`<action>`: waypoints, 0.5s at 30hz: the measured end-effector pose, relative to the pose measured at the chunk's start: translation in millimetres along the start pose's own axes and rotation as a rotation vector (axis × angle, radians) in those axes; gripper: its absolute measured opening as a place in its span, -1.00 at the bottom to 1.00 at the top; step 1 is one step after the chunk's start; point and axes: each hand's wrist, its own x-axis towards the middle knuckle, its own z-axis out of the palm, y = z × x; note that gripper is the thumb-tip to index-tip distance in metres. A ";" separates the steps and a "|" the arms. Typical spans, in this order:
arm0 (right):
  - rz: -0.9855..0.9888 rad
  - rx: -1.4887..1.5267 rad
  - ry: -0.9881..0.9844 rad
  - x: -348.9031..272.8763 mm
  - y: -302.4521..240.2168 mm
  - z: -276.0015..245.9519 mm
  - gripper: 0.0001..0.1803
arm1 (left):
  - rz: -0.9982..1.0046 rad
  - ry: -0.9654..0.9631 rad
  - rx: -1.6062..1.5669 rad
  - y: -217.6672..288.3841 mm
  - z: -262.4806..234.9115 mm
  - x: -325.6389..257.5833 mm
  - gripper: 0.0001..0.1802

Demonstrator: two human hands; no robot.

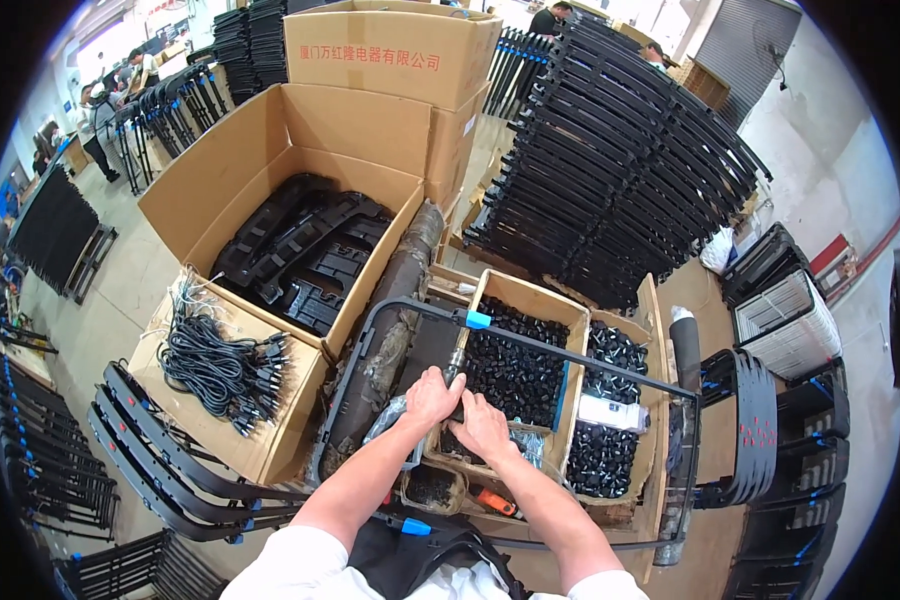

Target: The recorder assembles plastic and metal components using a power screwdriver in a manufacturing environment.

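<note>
Both my left hand (pixel 432 392) and right hand (pixel 480 425) closed on the tool (pixel 456 372); keep it square against the black frame (pixel 570 352) at the box's (pixel 526 292) near edge.

Left hand (pixel 432 395), right hand (pixel 482 425) side by side, fingers curled.

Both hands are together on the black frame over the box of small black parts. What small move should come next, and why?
Probably press the small part down onto the black frame. Both hands, left and right, close together at one spot on it, beside a short metal tool, directly above the box of small black parts. What sits under the fingers is hidden.
</note>
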 end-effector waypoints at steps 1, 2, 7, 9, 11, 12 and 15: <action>0.000 0.002 0.002 0.6 2.2 -0.9 -0.20 | 0.044 0.041 0.033 1.9 2.6 0.9 -0.22; 0.015 0.044 0.032 1.3 4.1 -1.6 -0.18 | 0.053 0.048 0.052 3.9 5.3 1.6 -0.25; 0.034 0.099 0.072 1.5 16.5 -3.6 -0.14 | 0.071 0.054 0.069 10.9 14.5 -0.4 -0.28; 0.054 0.104 0.056 0.6 19.5 -3.6 -0.13 | 0.080 0.046 0.077 13.8 15.3 -1.9 -0.31; 0.071 0.111 0.039 0.3 19.6 -4.6 -0.13 | 0.071 0.040 0.077 15.6 15.5 -2.6 -0.30; 0.058 0.109 0.043 -0.2 20.4 -5.4 -0.13 | 0.059 0.036 0.071 15.9 15.6 -3.1 -0.30; 0.045 0.095 0.040 -1.9 22.8 -5.9 -0.14 | 0.063 0.049 0.049 15.6 18.7 -5.3 -0.30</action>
